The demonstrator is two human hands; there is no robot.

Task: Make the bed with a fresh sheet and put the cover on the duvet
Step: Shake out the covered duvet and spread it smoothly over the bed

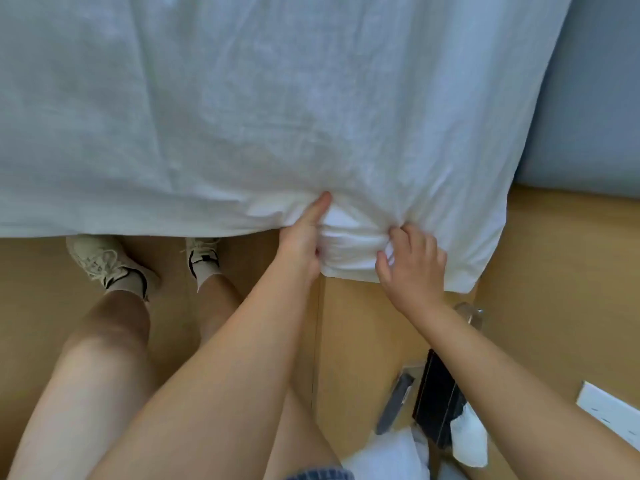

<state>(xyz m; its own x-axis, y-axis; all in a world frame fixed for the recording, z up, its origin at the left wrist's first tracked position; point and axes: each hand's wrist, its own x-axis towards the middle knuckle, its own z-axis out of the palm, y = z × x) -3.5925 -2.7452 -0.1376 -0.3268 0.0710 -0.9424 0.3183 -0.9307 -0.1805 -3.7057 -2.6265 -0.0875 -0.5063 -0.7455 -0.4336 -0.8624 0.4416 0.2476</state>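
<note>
A white duvet in its white cover (242, 116) lies spread over the bed and fills the upper part of the view. Its near edge hangs over the bedside. Near the right corner the fabric is bunched into folds (349, 244). My left hand (304, 237) grips the bunched edge from the left, its index finger stretched up along the cloth. My right hand (412, 268) pinches the same bunch from the right with curled fingers. I cannot tell the sheet apart from the cover here.
A wooden bedside unit (554, 254) stands to the right of the bed, against a grey-blue wall (588, 98). A clear cup (471, 315), dark flat items (436, 400) and white cloth (469, 441) sit near my right arm. My legs and shoes (104, 265) stand on the wood floor.
</note>
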